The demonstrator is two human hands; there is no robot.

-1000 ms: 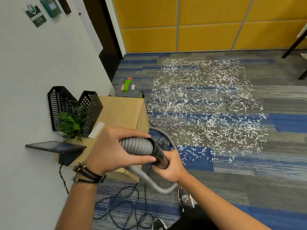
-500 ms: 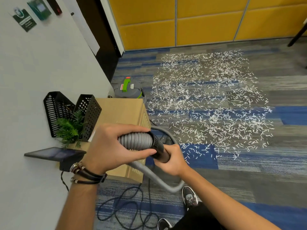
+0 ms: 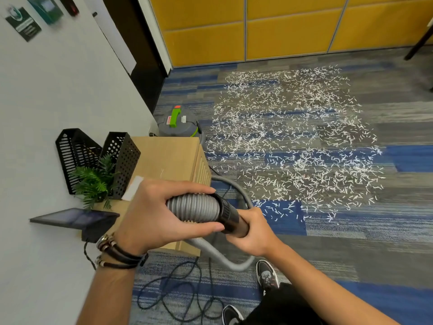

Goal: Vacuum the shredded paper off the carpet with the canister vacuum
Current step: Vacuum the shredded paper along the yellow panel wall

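Head view: left hand is gripping ribbed grey hose, right hand is clasping its black cuff

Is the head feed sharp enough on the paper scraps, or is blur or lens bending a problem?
Head view: shredded paper sharp, light even, no glare on it; wide-angle lens bows the yellow wall panels; left hand and right hand on the hose are crisp.

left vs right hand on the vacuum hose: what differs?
The left hand wraps the ribbed grey hose; the right hand grips the smooth black cuff next to it. The left wrist wears dark bracelets; the right wrist is bare. Shared: both are curled round the same hose end.
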